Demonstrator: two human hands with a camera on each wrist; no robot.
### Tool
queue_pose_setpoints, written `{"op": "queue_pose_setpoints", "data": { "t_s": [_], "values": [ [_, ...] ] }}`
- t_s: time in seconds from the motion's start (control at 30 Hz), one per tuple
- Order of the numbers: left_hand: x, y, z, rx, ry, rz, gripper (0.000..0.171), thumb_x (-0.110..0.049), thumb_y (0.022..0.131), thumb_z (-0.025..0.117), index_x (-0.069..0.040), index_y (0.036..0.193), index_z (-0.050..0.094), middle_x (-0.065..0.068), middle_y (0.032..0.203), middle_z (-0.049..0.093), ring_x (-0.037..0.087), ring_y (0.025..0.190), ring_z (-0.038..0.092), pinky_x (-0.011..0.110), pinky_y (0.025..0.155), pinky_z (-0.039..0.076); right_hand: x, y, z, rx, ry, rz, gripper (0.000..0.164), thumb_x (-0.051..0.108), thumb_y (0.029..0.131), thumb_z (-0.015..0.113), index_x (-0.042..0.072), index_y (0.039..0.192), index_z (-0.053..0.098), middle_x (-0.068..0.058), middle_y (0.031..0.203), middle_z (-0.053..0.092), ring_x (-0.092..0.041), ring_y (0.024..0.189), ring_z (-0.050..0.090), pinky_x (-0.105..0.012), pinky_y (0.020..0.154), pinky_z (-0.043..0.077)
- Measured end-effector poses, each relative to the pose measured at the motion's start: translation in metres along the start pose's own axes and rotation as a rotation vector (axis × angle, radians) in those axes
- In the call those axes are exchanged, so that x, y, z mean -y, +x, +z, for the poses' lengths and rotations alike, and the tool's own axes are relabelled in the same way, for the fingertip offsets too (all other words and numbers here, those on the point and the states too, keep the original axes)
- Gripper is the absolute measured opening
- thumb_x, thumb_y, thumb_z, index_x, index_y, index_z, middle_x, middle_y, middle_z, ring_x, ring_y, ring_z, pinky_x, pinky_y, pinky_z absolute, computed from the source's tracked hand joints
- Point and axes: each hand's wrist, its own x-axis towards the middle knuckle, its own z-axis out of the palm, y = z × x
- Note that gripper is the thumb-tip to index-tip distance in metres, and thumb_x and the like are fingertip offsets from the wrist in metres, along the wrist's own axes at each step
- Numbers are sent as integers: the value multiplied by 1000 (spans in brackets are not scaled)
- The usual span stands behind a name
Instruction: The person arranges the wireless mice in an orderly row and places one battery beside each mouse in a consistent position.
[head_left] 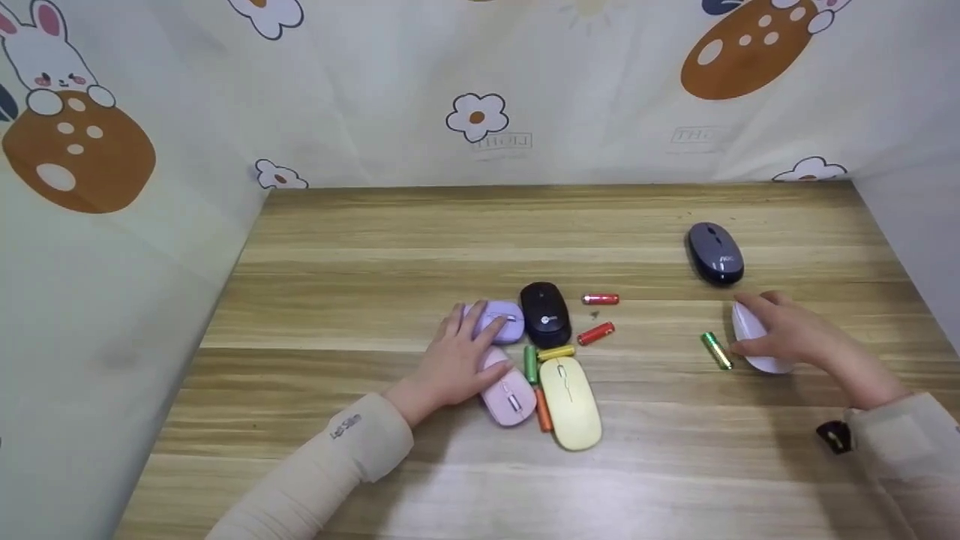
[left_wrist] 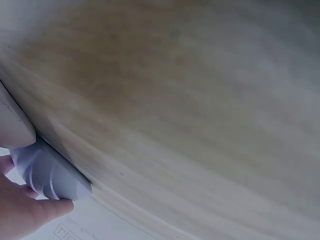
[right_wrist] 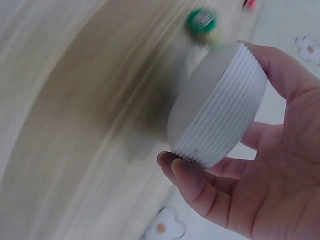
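Note:
My left hand [head_left: 454, 360] rests palm down with its fingers spread over a purple mouse [head_left: 512, 330]. Its thumb lies across a pink mouse [head_left: 514, 401] just below. In the left wrist view, fingertips touch the ribbed purple mouse [left_wrist: 50, 172]. My right hand [head_left: 787, 330] grips a white mouse [head_left: 750, 337] between thumb and fingers. The right wrist view shows this white mouse [right_wrist: 225, 110] tilted, its ribbed side turned toward the palm. A green battery [head_left: 718, 350] lies just left of it. Part of the white mouse is hidden under the right hand.
A black mouse [head_left: 545, 315] and a yellow mouse [head_left: 571, 405] adjoin the left hand's group. Between the mice lie green [head_left: 531, 365], yellow [head_left: 556, 352] and orange batteries [head_left: 544, 410]. Two red batteries [head_left: 600, 299] lie farther right. A dark grey mouse [head_left: 715, 253] sits behind the right hand.

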Motion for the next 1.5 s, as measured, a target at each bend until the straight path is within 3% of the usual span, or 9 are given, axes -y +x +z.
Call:
{"op": "queue_pose_setpoints", "data": {
  "t_s": [0.13,0.4,0.6,0.8,1.4,1.5],
  "values": [
    [0,1,0,5,2,-3,66,-59,79,28,-21,132,22,14,137,12,42,120,12,49,96,13,-9,-2,6,11,-8,21,87,51,66,59,0,128,24,-34,118,21,-44,89,41,-51,65,39],
    [-1,1,-1,12,1,-14,66,-59,78,29,-22,132,22,13,137,12,41,120,12,49,96,14,-7,-8,14,-75,-38,-18,86,46,65,62,-3,126,27,-34,116,24,-45,85,44,-51,64,40],
    [-1,1,1,-29,21,9,64,-57,79,32,-20,131,27,15,135,17,42,119,16,50,94,17,0,-12,15,-27,-10,50,90,48,66,60,-7,125,22,-39,104,29,-38,75,46,-46,60,40],
    [-1,0,1,-27,10,7,64,-57,79,32,-20,131,26,16,135,16,42,119,15,50,95,15,5,-9,17,4,7,113,97,57,65,56,-9,126,18,-38,101,31,-35,74,46,-42,58,40],
    [-1,-1,1,-22,11,-6,65,-58,79,31,-21,132,24,15,136,15,42,119,14,50,95,15,11,-4,16,0,8,117,97,57,65,56,-9,126,18,-36,100,33,-34,74,45,-42,57,40],
    [0,0,2,-16,8,-5,65,-58,79,30,-20,132,24,14,136,14,41,120,13,50,95,15,13,-4,13,8,4,118,100,60,65,53,-8,127,15,-41,104,30,-41,77,46,-46,58,40]
  ]
}}
